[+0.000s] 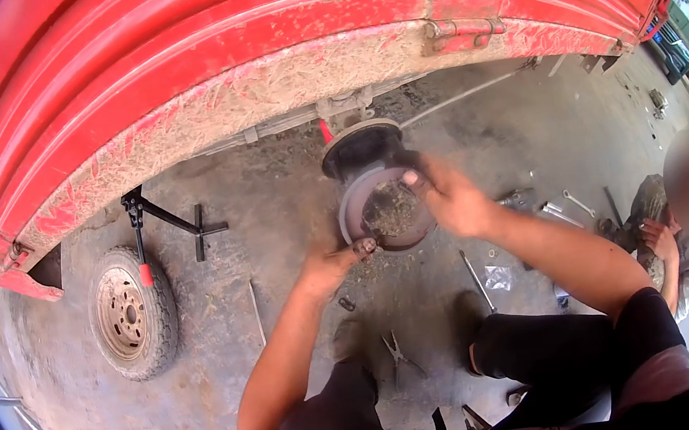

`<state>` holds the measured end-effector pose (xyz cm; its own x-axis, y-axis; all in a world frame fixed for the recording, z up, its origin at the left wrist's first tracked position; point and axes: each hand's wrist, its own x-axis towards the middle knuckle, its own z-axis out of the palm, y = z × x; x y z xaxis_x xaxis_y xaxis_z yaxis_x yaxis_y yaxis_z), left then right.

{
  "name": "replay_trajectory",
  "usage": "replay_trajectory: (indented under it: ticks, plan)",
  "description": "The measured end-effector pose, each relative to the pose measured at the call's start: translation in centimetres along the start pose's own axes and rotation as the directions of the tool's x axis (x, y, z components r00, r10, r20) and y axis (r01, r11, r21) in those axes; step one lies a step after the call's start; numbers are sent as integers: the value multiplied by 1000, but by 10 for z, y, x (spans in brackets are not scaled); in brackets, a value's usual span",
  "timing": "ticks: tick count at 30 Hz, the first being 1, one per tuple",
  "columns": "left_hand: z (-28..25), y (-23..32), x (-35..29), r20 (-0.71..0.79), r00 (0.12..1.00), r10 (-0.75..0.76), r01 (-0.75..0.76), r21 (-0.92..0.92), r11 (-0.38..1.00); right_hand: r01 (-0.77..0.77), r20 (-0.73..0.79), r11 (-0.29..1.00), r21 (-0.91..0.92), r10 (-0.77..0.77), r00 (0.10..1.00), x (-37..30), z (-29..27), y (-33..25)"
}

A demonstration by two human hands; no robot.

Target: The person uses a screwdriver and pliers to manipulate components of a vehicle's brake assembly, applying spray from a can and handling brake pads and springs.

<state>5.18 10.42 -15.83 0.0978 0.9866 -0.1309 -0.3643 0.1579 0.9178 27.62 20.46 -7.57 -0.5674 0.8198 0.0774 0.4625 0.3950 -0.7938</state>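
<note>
A round, brownish metal brake drum [350, 214] is held up between my two hands, its open side facing me and dirt showing in its middle. My left hand [334, 267] grips the lower left of the rim, thumb on the edge. On the upper right of the rim, my right hand [454, 199] is closed with its thumb over the edge. Just beyond the drum is a dark round wheel hub assembly [360, 150] under the red vehicle [285, 27]; whether the drum touches it I cannot tell.
To the left lies a wheel with a tyre [164, 313] near a black metal tool with a red grip [145, 274]. Pliers [398, 357] lie between my feet. Rightward are a long metal rod [477, 280], a clear plastic bag [499, 278], a wrench [579, 203] and another person's hand [661, 239].
</note>
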Motion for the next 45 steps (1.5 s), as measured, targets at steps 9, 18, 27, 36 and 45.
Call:
replay_trajectory:
  ticks: [9, 18, 27, 36, 45]
  plan:
    - [-22, -39, 17, -78, 997, 23, -30, -87, 996, -357, 37, 923, 142, 355, 934, 34, 24, 11]
    - [-41, -40, 21, -21, 999, -25, 25, 0, 1000, -234, 94, 972, 26, 231, 969, 40, 16, 26]
    - [-68, -6, 55, -65, 997, 42, -29, 190, 981, 134, 179, 899, -418, -63, 982, 83, 11, -49]
    - [-72, -26, 76, -186, 962, 200, -175, 142, 974, 185, 280, 828, -530, -35, 959, 111, 23, -62]
    - [-65, -21, 65, -270, 898, 349, -166, 525, 835, -161, 35, 868, 469, 164, 986, 75, 45, 15]
